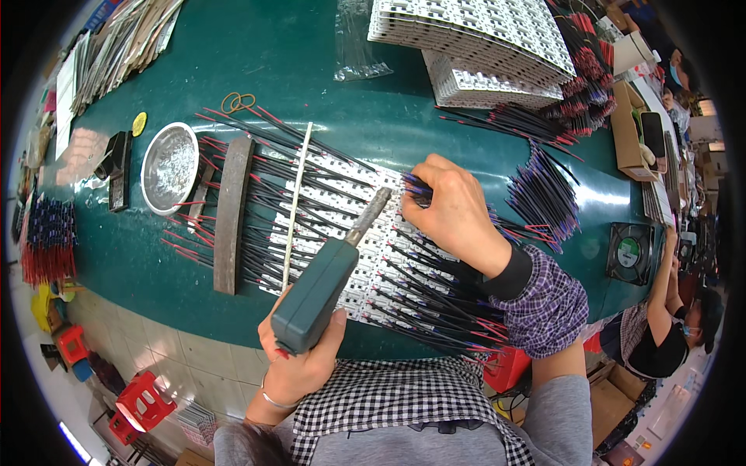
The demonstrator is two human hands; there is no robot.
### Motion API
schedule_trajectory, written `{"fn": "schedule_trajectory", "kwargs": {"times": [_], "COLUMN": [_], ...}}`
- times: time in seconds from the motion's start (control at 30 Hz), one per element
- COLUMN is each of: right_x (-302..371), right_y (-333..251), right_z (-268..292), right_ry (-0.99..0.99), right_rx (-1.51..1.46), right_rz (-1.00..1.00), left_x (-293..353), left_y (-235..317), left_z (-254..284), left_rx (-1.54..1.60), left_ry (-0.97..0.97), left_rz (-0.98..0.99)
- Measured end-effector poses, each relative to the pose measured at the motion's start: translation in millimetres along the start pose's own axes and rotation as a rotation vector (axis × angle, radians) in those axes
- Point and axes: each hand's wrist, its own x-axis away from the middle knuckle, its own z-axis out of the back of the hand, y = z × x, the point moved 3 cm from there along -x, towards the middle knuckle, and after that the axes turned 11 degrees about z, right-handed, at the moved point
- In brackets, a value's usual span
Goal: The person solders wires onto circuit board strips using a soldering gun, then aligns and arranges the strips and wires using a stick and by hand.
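My left hand (299, 371) is wrapped round the green body of a soldering gun (317, 289). Its metal tip angles up and away over a white panel of small circuit boards (365, 272), close to my right fingers. With fingers closed, my right hand (454, 203) pinches black wires with blue ends (416, 186) at the panel's far edge. Many black wires with red ends (443, 299) fan out from the panel to both sides. A thin pale stick (298, 206) lies across the left-hand wires, and a heavy grey bar (232, 225) presses on them farther left.
A white bowl (146, 182) and a black holder (118, 171) stand left on the green table (272, 46). Stacked white panels (474, 39) lie at the back. Loose wires (544, 194) and a small fan (630, 254) are at right. Another person (664, 334) works beyond the fan.
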Motion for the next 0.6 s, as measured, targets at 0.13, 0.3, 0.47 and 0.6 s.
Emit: {"fn": "schedule_trajectory", "kwargs": {"times": [0.13, 0.3, 0.47, 0.6], "right_x": [-0.6, 1.7, 8.9, 11.3], "right_y": [0.3, 0.6, 0.8, -30.7], "right_z": [2.2, 17.3, 42.7, 56.3], "right_ry": [-0.049, -0.004, 0.283, 0.216], "right_rx": [-0.01, -0.159, -0.45, -0.272], "right_rz": [-0.017, 0.08, -0.029, 0.075], "left_x": [9.9, 12.2, 13.5, 14.0], "left_y": [-14.5, -15.8, -19.3, -21.4], "left_z": [1.4, 2.9, 5.2, 6.3], "left_rx": [0.092, 0.1, 0.168, 0.151], "left_ry": [0.038, 0.07, 0.116, 0.14], "left_rz": [0.117, 0.106, 0.177, 0.162]}}
